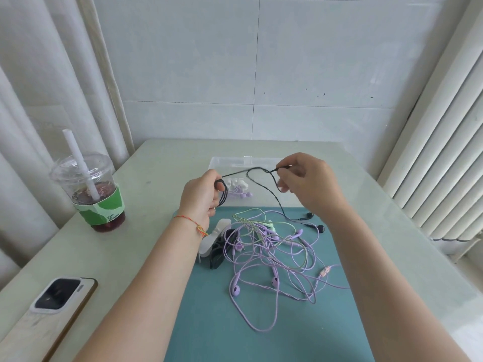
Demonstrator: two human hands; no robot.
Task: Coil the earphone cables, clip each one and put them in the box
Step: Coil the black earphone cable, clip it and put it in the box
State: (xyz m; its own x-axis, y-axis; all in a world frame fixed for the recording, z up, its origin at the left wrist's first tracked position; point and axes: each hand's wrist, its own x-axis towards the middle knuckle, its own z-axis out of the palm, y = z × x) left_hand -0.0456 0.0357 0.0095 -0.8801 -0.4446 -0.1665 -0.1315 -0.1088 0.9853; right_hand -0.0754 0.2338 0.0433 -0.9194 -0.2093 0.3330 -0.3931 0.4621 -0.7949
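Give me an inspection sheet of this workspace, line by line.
Surface: pale table with a teal mat in front of the person.
Job's things: black earphone cable partly coiled; clear box behind the mat already holds coiled earphones; clips lie at the mat's left edge.
Clutter: iced drink cup with straw; phone face down at left.
Hands: left hand holds the black coil; right hand pinches the cable's free length.
Cables: purple and green earphones tangled on the mat.
Surroundings: tiled wall, curtain at left, radiator at right.
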